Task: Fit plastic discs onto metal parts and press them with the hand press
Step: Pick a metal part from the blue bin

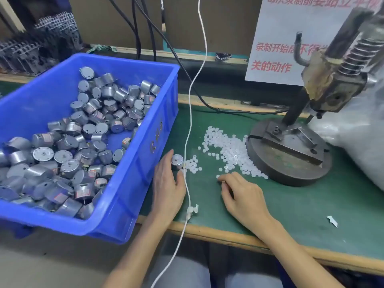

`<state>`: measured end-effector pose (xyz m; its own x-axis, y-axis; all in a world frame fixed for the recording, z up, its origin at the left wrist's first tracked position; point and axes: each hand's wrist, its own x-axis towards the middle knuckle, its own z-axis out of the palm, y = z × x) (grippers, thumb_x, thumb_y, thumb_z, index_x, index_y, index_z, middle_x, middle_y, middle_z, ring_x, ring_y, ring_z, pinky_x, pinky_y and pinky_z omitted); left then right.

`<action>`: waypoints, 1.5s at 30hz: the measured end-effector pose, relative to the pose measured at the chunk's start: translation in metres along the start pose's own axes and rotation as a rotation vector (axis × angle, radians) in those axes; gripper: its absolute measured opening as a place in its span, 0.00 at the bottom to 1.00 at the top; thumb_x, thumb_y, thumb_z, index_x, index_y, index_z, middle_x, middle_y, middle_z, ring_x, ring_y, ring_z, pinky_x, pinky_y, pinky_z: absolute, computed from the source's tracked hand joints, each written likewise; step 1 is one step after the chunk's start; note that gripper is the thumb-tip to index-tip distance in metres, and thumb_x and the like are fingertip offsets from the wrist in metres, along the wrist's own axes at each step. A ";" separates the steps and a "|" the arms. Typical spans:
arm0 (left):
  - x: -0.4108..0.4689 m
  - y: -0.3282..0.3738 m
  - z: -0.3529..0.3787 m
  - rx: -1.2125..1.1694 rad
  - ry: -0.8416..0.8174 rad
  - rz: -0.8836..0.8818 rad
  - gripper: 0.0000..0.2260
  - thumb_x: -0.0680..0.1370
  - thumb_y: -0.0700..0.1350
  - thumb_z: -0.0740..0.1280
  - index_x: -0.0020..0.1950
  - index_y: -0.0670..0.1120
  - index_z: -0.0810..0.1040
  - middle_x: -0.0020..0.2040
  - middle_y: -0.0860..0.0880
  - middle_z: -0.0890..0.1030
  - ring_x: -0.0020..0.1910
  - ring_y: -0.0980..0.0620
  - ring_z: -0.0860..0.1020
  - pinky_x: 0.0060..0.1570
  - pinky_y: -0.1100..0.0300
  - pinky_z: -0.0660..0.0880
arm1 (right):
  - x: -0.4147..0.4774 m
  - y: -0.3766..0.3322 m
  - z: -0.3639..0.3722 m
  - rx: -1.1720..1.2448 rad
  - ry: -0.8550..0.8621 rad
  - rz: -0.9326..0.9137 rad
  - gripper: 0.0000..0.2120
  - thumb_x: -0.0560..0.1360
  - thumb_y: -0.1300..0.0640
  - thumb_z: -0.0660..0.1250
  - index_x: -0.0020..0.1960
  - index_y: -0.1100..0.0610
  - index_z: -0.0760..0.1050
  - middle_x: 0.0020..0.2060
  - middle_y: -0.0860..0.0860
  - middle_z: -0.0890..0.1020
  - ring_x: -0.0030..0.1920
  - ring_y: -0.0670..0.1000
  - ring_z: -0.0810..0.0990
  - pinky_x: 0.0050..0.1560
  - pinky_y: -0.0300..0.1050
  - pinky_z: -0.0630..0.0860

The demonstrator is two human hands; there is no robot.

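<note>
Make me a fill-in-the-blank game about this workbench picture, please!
1. The metal parts are piled in a ____ bin.
2. The left hand holds just ____ metal part outside the bin.
3. The right hand reaches the white plastic discs scattered on the ____ mat.
4. The hand press stands to the ____ of the discs.
Missing words: blue; one; green; right.
</note>
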<state>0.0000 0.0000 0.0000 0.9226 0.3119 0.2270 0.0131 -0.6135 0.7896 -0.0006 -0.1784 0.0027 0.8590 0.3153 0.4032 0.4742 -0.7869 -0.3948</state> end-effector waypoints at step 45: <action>0.062 0.019 -0.235 1.048 -0.957 -0.072 0.17 0.70 0.53 0.72 0.57 0.56 0.77 0.35 0.58 0.72 0.34 0.61 0.70 0.33 0.64 0.67 | 0.168 -0.217 -0.006 -0.168 -1.045 -0.752 0.09 0.74 0.53 0.68 0.45 0.58 0.81 0.35 0.50 0.79 0.37 0.49 0.74 0.31 0.38 0.69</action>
<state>-0.0332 0.1777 0.1629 0.8030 0.0208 -0.5957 -0.0442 -0.9946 -0.0943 0.0399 0.0422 0.1615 0.1733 0.9078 -0.3819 0.9384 -0.2699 -0.2159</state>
